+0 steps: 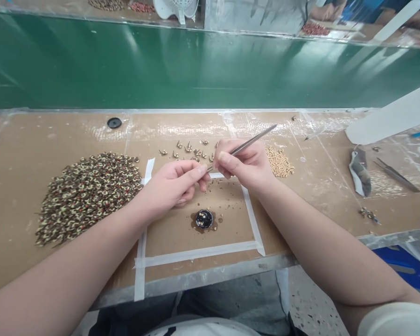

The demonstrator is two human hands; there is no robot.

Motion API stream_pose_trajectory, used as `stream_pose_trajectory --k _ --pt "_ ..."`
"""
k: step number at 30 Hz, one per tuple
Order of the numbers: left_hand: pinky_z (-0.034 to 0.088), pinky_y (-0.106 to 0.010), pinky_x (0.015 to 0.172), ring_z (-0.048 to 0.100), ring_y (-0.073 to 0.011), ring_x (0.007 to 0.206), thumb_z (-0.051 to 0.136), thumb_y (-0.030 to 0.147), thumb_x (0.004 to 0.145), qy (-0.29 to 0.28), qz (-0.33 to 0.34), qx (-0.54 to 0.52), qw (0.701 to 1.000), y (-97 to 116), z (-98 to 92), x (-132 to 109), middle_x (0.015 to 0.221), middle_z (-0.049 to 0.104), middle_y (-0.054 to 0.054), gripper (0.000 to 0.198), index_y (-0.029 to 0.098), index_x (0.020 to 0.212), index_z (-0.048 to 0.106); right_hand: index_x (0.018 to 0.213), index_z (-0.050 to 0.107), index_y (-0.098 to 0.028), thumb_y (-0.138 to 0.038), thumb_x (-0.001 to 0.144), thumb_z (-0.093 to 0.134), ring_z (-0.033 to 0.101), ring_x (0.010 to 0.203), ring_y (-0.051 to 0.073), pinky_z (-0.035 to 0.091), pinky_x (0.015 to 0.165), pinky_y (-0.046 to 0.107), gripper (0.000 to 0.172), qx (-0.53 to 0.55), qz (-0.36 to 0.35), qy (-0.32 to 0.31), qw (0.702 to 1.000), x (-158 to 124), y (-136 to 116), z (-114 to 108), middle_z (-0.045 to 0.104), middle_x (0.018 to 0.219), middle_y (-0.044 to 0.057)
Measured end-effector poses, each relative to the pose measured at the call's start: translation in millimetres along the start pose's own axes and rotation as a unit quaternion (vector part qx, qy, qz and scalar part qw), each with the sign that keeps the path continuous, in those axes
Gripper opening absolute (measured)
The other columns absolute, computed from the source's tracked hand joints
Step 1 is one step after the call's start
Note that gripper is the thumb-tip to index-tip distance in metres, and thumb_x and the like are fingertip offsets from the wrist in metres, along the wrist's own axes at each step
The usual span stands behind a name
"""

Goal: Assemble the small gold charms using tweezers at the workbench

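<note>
My left hand (pixel 177 184) is pinched shut on a tiny part I cannot make out, held above the taped square (pixel 196 254) on the bench. My right hand (pixel 243 163) grips metal tweezers (pixel 254 140), whose tips meet the left fingertips. Below the hands a small black round dish (pixel 204 219) sits inside the square. A big heap of small brown-and-cream parts (pixel 87 193) lies to the left. Several loose finished pieces (pixel 189 149) are scattered just beyond the hands. A small pile of beige beads (pixel 280 162) lies to the right.
A green conveyor belt (pixel 210 65) runs along the far side. A black cap (pixel 114 122) lies near the bench's back edge. A second pair of tweezers (pixel 397 175) and a grey cloth (pixel 360 175) lie at the right. A white strip (pixel 392 116) juts in.
</note>
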State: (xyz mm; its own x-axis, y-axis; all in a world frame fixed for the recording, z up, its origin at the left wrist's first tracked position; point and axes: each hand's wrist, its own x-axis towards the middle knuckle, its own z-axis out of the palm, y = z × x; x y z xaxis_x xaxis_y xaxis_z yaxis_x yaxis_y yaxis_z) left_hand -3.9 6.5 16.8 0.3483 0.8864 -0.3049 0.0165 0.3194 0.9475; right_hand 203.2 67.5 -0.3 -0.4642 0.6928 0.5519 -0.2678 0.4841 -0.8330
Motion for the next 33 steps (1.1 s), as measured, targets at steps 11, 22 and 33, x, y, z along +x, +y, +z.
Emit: stream_pose_trajectory --k 11,22,33 --pt "0.017 -0.016 0.038 0.028 0.0 0.04 0.079 0.045 0.099 -0.045 -0.009 -0.141 0.989 3.0 -2.1 -1.1 0.083 0.068 -0.001 0.029 0.018 0.093 0.072 0.086 0.076 -0.019 -0.054 0.099 0.081 0.057 0.048 0.008 0.044 0.044 0.023 0.037 0.038 0.072 0.102 0.992 -2.3 -7.4 6.3 0.065 0.063 -0.002" --pt "0.02 -0.011 0.037 0.028 0.0028 0.039 0.081 0.043 0.1 -0.076 -0.015 -0.178 0.981 2.1 -3.5 -1.9 0.083 0.067 0.002 0.029 0.016 0.092 0.073 0.089 0.074 -0.017 -0.049 0.098 0.083 0.058 0.049 0.007 0.046 0.047 0.021 0.035 0.091 0.046 0.069 0.992 -2.3 -8.0 9.0 0.065 0.064 -0.004" --pt "0.018 -0.012 0.036 0.029 0.0003 0.038 0.082 0.034 0.094 -0.106 -0.032 -0.214 0.971 3.6 -3.2 0.1 0.078 0.07 0.0 0.024 0.017 0.083 0.07 0.088 0.074 -0.015 -0.046 0.098 0.084 0.06 0.051 0.006 0.049 0.047 0.018 0.034 0.138 0.042 0.04 0.989 -0.3 -11.0 15.5 0.073 0.072 0.0"
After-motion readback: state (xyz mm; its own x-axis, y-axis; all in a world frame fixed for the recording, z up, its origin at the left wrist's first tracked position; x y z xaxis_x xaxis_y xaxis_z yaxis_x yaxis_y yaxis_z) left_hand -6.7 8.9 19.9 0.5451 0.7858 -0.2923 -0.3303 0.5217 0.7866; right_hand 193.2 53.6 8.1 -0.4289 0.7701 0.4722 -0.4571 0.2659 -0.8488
